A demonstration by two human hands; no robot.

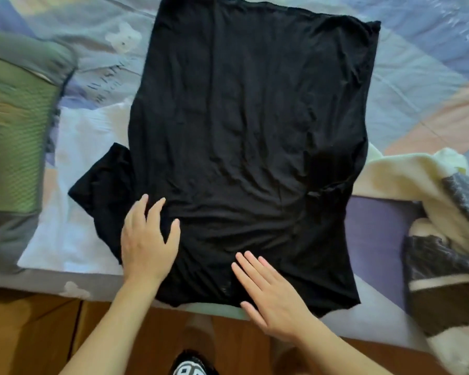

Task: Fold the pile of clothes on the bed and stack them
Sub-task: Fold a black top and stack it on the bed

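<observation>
A black T-shirt (249, 125) lies spread flat on the bed, its hem at the far end and its shoulders toward me. The left sleeve sticks out at the near left; the right side looks folded in. My left hand (146, 239) rests flat on the shirt's near left part, fingers straight and slightly spread. My right hand (271, 290) lies flat over the near edge of the shirt, fingers straight and together. Neither hand grips the cloth.
A cream garment with dark grey and brown stripes (433, 226) lies crumpled at the right of the bed. A green and grey pillow (14, 136) sits at the left. The patterned bedsheet (417, 77) surrounds the shirt. Wooden floor (33, 334) and my shoe (192, 366) show below the bed edge.
</observation>
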